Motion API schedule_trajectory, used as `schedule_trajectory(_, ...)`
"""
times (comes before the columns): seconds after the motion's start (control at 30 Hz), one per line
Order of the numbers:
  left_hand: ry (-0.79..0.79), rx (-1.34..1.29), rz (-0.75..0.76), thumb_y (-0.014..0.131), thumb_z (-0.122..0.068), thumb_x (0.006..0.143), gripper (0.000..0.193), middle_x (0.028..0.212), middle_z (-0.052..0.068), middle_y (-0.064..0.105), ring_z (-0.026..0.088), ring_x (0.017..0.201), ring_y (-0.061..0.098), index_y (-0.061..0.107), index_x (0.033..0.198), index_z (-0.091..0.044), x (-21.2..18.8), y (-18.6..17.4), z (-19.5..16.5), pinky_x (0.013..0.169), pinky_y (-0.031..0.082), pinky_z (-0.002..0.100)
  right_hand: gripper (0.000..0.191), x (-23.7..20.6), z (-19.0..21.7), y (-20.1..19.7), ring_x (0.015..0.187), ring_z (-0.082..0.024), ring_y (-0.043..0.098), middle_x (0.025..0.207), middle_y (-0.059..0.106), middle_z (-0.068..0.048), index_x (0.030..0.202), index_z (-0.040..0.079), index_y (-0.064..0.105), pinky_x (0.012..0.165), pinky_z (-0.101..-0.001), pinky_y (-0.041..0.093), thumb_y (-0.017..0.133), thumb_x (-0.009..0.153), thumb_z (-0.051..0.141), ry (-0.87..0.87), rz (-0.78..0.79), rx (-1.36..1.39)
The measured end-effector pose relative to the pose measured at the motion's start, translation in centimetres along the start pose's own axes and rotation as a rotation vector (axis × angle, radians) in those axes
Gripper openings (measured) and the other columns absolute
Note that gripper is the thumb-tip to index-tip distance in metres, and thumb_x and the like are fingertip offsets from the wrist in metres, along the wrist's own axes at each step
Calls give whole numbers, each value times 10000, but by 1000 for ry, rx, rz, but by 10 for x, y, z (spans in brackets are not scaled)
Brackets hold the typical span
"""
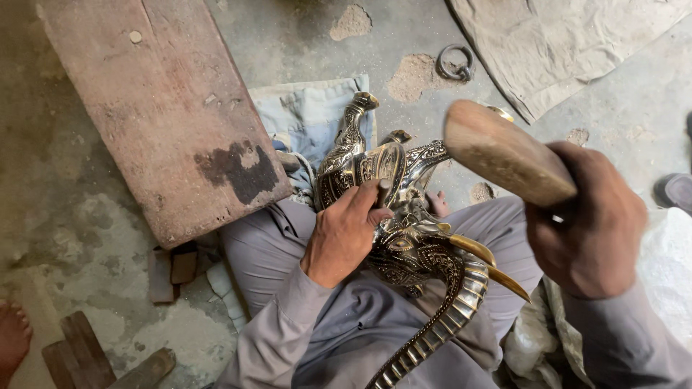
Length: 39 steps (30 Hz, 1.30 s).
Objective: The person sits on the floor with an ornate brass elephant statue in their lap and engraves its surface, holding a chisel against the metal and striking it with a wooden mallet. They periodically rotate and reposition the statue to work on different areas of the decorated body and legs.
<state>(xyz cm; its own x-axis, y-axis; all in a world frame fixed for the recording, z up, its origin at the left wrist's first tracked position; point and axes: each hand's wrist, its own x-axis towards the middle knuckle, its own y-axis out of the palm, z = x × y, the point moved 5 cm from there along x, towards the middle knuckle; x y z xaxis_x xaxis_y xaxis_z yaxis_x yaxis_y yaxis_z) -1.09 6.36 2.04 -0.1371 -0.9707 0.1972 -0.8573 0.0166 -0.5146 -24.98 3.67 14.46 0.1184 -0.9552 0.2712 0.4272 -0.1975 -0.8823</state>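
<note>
Resting across the person's lap, a brass elephant figure (411,245) lies on its side, its ribbed trunk curving down to the lower edge of view and two golden tusks jutting right. The left hand (344,234) is closed around a short punch (384,191), pressing its tip on the figure's body. The right hand (587,223) grips a wooden mallet (504,153), raised above the figure with a clear gap between them. Just left of the knees, a wooden plank (162,108) runs slantwise, its near corner almost touching the trousers. A folded blue cloth (310,112) lies under the figure's far end. Beyond, bare concrete floor (404,36) opens out, with a metal ring (455,63) and a dusty sheet (569,43) at the far right.
</note>
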Motion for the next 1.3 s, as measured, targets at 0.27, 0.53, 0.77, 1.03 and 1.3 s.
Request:
schedule_trajectory(0.27, -67, 27, -28, 681, -229, 987, 399, 954, 157, 653, 411, 782, 676, 519, 1318, -75, -10, 5, -1, 596, 498, 506, 161, 33, 38, 10, 766, -240, 681, 908, 743, -67, 1107, 136, 733, 745, -382, 500, 716, 948, 117, -377, 118, -467)
schedule_trajectory(0.53, -113, -72, 44, 644, -186, 1026, 274, 1026, 117, 714, 318, 866, 767, 558, 1253, -60, -5, 4, -2, 659, 575, 426, 462, 19, 0, -5, 877, -320, 697, 983, 741, -136, 1153, 64, 687, 779, -423, 516, 683, 695, 4, -159, 133, -171)
schedule_trajectory(0.77, -248, -223, -123, 712, -138, 992, 214, 1046, 98, 741, 156, 838, 763, 617, 1139, -15, 15, -22, -4, 693, 632, 285, 474, -67, -112, 31, 1025, -184, 700, 1108, 745, -106, 1256, 7, 614, 921, -313, 528, 755, 804, 16, 638, 42, 440)
schedule_trajectory(1.03, -84, -16, -68, 759, -109, 947, 437, 989, 85, 797, 146, 902, 787, 612, 1350, -24, 59, -25, -20, 770, 637, 270, 473, -141, -179, 55, 996, -190, 701, 1110, 737, -124, 1242, -33, 590, 891, -335, 541, 750, 797, -58, 839, 24, 543)
schedule_trajectory(1.3, -142, -91, -113, 714, -174, 1010, 340, 977, 92, 795, 139, 856, 787, 578, 1291, -40, 78, -12, -15, 635, 648, 252, 484, -114, -165, 50, 1053, -170, 697, 1154, 729, -112, 1288, -12, 570, 928, -320, 541, 749, 839, -24, 741, 11, 505)
